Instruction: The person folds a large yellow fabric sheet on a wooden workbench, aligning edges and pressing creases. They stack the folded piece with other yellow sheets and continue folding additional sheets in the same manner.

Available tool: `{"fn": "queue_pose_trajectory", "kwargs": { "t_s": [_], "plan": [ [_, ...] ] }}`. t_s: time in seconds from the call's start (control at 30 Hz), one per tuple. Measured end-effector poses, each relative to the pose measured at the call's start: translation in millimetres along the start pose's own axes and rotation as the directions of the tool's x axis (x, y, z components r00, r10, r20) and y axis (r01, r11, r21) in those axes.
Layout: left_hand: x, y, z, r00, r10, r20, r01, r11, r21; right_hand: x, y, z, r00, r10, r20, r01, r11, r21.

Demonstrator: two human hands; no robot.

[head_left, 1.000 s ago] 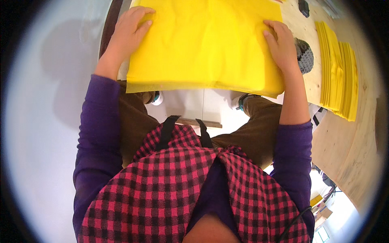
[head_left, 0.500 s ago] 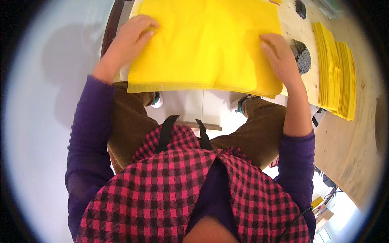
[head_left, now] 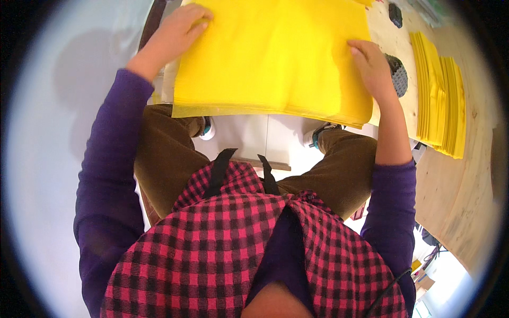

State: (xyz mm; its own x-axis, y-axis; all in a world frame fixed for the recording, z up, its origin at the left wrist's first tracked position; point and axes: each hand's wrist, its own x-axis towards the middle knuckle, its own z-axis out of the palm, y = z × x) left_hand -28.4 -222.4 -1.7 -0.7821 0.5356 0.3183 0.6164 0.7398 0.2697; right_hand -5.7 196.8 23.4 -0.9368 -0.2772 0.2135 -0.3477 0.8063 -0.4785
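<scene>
1. Yellow sheets (head_left: 270, 63), head view: a broad pile of thin, cloth-like layers lies flat at the upper centre of the frame, on a pale wooden board (head_left: 389, 42), with the near edge overhanging toward the person's knees.

2. Left hand (head_left: 180, 29), head view, upper left: it lies at the pile's left border, with fingers bent and thumb apart from the forefinger. Whether any layer is pinched between them cannot be told.

3. Right hand (head_left: 371, 66), head view, upper right of centre: it lies over the pile's right border, fingers loosely curled and thumb near the forefinger. A grip on the material cannot be confirmed from this angle.

4. Degree of completion, head view: the layers appear largely laid together and spread flat, which may be judged the greater part of the handling. Evenness seems incomplete: along the near edge several layers show one below another, and faint creases cross the top sheet.

5. Surroundings, head view, right side: two slim yellow bundles (head_left: 428, 95), their many edges showing, lie side by side and look already gathered. A grey textured object (head_left: 400, 77) lies just beside the right hand; a small black object (head_left: 395, 16) lies farther up the frame.
</scene>
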Motion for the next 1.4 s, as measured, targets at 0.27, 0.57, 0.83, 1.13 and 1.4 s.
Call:
{"fn": "queue_pose_trajectory", "kwargs": {
  "t_s": [0.27, 0.57, 0.83, 1.13, 1.4],
  "plan": [
    [-19.7, 16.4, -16.7, 0.998, 0.066, 0.025, -0.065, 0.998, -0.016, -35.6, -12.9, -29.5, 0.989, 0.116, 0.096, -0.126, 0.986, 0.107],
    [7.9, 9.2, -13.9, 0.998, -0.025, -0.053, 0.022, 0.998, -0.067, -7.6, -10.2, -9.3, 1.0, 0.017, 0.016, -0.018, 0.999, 0.037],
    [-35.9, 43.1, -13.1, 1.0, -0.014, 0.027, 0.018, 0.992, -0.121, -50.9, -22.5, -12.4, 0.995, -0.074, 0.064, 0.072, 0.997, 0.031],
    [-22.5, 27.9, -21.2, 0.997, 0.03, -0.065, -0.034, 0.997, -0.062, -45.6, -23.0, -23.3, 0.999, 0.014, 0.041, -0.016, 0.998, 0.057],
    [-12.2, 19.4, -11.4, 0.994, -0.104, 0.016, 0.105, 0.994, -0.04, -24.8, -16.3, -4.1, 1.0, 0.011, 0.028, -0.012, 0.999, 0.039]
  ]
}}
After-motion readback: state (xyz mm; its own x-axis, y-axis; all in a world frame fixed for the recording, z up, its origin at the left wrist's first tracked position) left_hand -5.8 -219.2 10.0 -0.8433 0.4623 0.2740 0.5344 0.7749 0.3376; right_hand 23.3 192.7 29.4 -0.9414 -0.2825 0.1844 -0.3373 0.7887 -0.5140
